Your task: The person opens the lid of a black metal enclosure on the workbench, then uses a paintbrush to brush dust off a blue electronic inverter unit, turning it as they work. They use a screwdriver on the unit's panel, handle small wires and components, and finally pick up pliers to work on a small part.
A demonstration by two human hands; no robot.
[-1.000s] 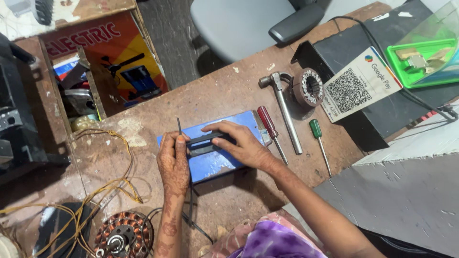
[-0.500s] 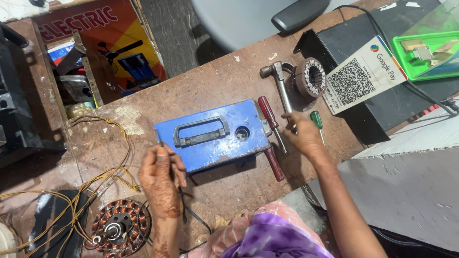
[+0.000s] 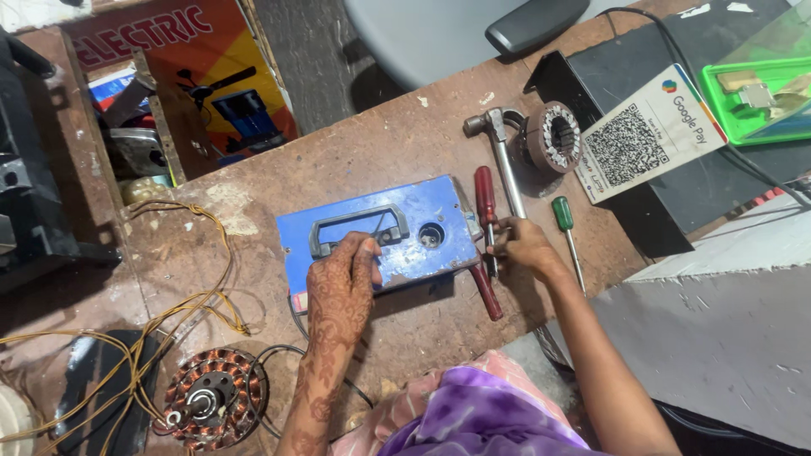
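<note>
Workbench [image 3: 380, 143] of worn brown wood, seen from above over the person's own arms. A flat blue metal box [image 3: 376, 241] with a grey handle and a round hole lies at the middle of it. The left hand [image 3: 340, 283] rests on the box's near edge, fingers bent loosely over the handle's end, gripping nothing that I can make out. The right hand [image 3: 522, 249] sits just right of the box, fingers curled around the shaft of a red-handled screwdriver [image 3: 485, 198]. A hammer [image 3: 503, 160] lies beside it, then a green-handled screwdriver [image 3: 564, 221], and a second red handle [image 3: 487, 291] pokes out below the hand.

Behind the hammer sits a ring-shaped motor core [image 3: 553, 137]. Right of it a white rectangular card [image 3: 646, 135] bearing a square black code leans on a black box. A green plastic tray [image 3: 756, 97] fills the top right corner. At top left stands a red and yellow carton [image 3: 182, 59]. A copper-wound motor part [image 3: 211, 399] and yellow wires [image 3: 169, 308] lie at lower left.
</note>
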